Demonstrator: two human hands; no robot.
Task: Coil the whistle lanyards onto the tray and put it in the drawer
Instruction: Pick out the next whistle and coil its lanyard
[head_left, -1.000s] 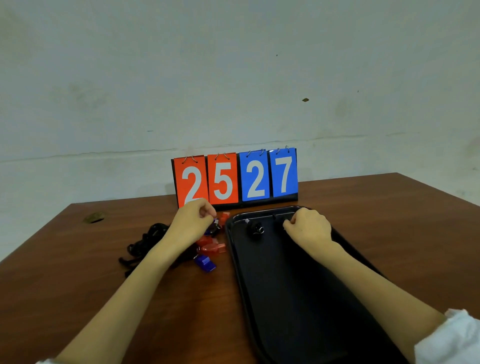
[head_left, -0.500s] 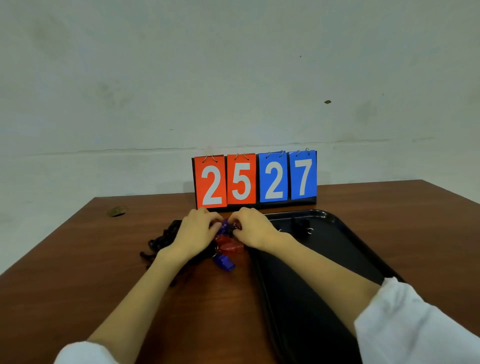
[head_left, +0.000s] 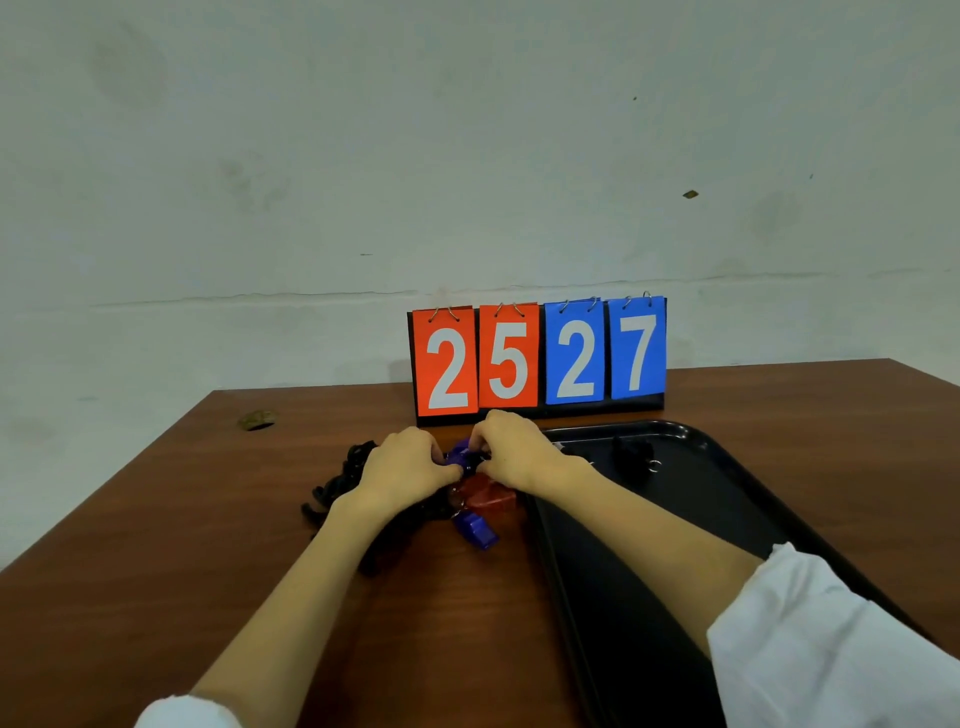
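On the brown surface (head_left: 208, 519) a black tray (head_left: 691, 434) lies at the right, near a flip scoreboard (head_left: 540, 358) reading 25 27. Tangled black lanyards (head_left: 343, 478) lie just left of the tray. Above them the left grip (head_left: 405, 467) and right grip (head_left: 514, 452) both pinch a purple whistle (head_left: 460, 453). One coiled lanyard (head_left: 631, 452) sits on the tray; a red whistle (head_left: 488, 496) and a blue whistle (head_left: 475, 530) lie beside the tangle.
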